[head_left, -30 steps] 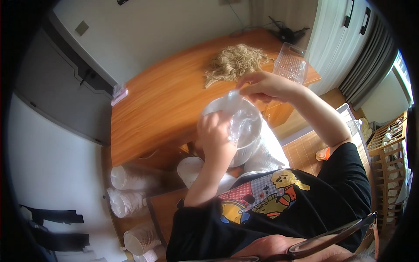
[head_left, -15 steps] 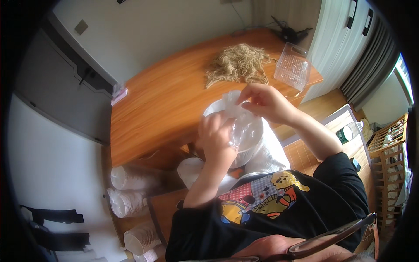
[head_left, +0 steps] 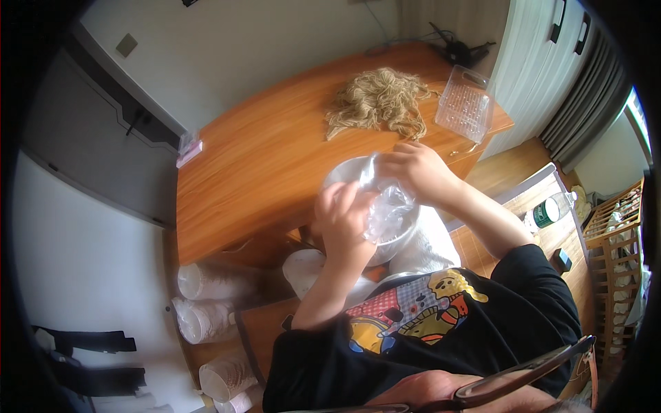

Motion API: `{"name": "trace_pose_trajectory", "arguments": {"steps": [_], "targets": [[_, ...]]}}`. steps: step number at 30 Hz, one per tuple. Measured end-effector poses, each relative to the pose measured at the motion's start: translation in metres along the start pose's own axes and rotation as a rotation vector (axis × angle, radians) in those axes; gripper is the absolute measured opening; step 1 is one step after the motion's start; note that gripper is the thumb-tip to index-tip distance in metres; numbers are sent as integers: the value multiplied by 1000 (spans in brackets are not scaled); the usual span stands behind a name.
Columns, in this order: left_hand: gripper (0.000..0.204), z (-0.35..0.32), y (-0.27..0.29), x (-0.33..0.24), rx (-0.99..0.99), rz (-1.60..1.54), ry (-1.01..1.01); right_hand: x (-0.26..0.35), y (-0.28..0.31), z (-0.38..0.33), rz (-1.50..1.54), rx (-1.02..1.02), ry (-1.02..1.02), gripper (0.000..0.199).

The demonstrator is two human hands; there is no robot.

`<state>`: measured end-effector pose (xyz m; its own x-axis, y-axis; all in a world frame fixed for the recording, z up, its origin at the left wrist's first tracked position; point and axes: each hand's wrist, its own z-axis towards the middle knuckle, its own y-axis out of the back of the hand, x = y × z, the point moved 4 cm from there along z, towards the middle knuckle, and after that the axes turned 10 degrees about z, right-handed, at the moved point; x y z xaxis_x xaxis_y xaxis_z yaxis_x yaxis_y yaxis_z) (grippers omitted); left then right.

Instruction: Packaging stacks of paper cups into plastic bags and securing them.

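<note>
Near mid-frame, the right hand (head_left: 420, 172) has moved closer to the left hand (head_left: 342, 215), so both meet over the clear plastic bag (head_left: 391, 210) in the white bucket (head_left: 385, 255); fingers curl, pinch unclear.

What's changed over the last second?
The right hand has come toward the person, down to the upper-right edge of the white bucket, at the clear plastic. Its forearm lowered too, uncovering more of the bottle. Any change of grip is unclear. The left hand, yarn and clear basket stayed about put.
</note>
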<state>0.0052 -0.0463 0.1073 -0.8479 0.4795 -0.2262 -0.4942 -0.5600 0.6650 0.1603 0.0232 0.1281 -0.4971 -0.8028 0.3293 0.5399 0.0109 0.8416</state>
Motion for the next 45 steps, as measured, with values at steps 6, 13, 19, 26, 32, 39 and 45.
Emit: {"name": "trace_pose_trajectory", "arguments": {"steps": [6, 13, 19, 26, 32, 39, 45], "targets": [[28, 1, 0, 0, -15, 58, -14, 12, 0, 2, -132, -55, 18, 22], [30, 5, 3, -7, -76, 71, -17, 22, 1, -2, 187, -468, -173, 15], [25, -1, 7, -10, -59, 104, -22, 19, 3, 6, 69, -403, -134, 13], [26, 0, 2, -3, -31, 58, -47, 15, -11, 9, -257, -224, 90, 15], [34, -2, 1, 0, -96, -11, -57, 14, -9, 14, -172, -187, -95, 21], [36, -3, 7, -6, -13, -33, -9, -1, -10, 9, 133, -200, -177, 39], [25, -7, 24, -24, -30, 112, 32, -5, -15, 12, 335, -141, -249, 41]]}}
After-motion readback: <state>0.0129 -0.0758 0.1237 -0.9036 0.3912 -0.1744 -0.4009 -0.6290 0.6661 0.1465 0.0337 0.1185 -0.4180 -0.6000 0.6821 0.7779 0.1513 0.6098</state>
